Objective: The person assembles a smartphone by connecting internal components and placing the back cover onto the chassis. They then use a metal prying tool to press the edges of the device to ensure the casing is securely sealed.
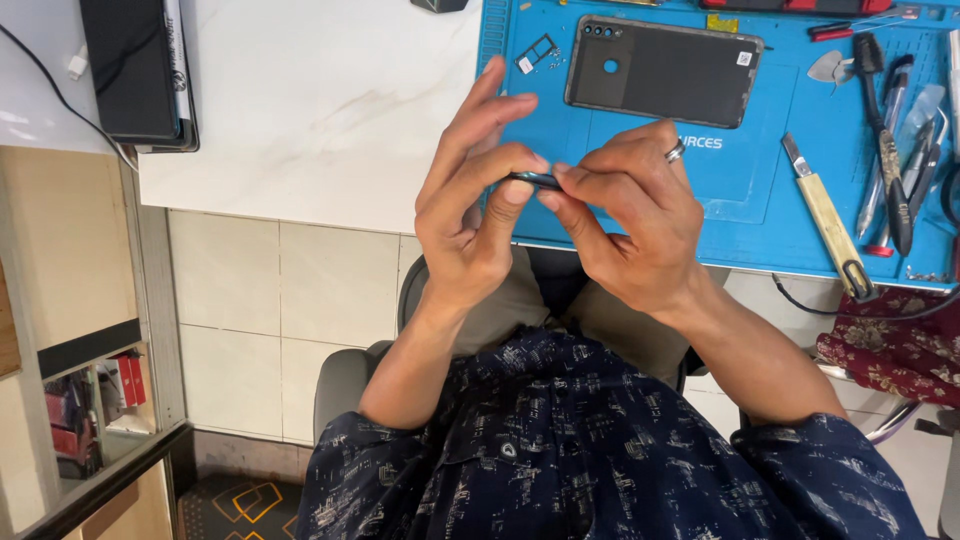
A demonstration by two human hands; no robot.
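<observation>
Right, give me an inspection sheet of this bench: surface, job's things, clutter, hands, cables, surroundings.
Surface: white marble-look table with a blue work mat on its right part.
Job's things: small dark flat part pinched between both hands; dark phone back cover lying on the mat; card tray beside it.
Clutter: wooden-handled blade tool, tweezers and picks at the mat's right side; black box at the table's far left.
Hands: left hand and right hand both grip the part by the fingertips; ring on the right.
Cables: thin black cable by the box.
Surroundings: tiled floor, chair, shelf at left.
</observation>
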